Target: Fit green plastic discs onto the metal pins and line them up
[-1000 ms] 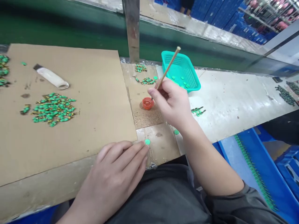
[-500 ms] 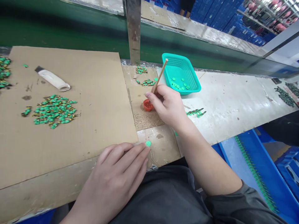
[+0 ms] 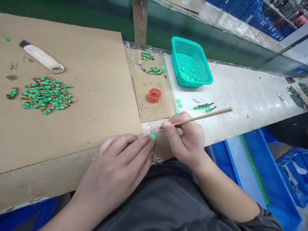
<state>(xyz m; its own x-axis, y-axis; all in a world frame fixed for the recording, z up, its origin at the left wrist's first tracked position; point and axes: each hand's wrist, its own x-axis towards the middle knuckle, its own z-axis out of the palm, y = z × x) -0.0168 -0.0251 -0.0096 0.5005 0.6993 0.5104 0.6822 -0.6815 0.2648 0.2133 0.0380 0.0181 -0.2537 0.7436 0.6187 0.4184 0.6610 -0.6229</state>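
1. Head view, and the left hand (image 3: 122, 160) lies palm down, fingers straight and pressed together, their tips right on the edge of a green disc (image 3: 153, 136); whether it pinches the disc or only presses it, I cannot tell.
2. Over to the right hand (image 3: 186, 138): it's closed in a pen grip on a thin wooden stick (image 3: 204, 116), the dark tip pointing at that disc, near it but apart.
3. Straight ahead, beyond the gap between the hands, sits a small red cup (image 3: 155, 99), upright, with what looks like a little liquid inside.
4. Beyond the right hand stands the teal basket (image 3: 190, 84), and there they are, a scatter of green discs (image 3: 185, 76) on its floor, much of that floor bare.
5. Just past the right knuckles, three loose discs (image 3: 180, 106) lie on the bench.
6. Down to the right of the right forearm, a blue tray (image 3: 276, 179) carries a long row of green pieces (image 3: 254, 166).
7. And out beyond the left hand, on cardboard (image 3: 96, 96), a heap of green-and-yellow pieces (image 3: 48, 96), with a white tube (image 3: 43, 57) lying farther off.
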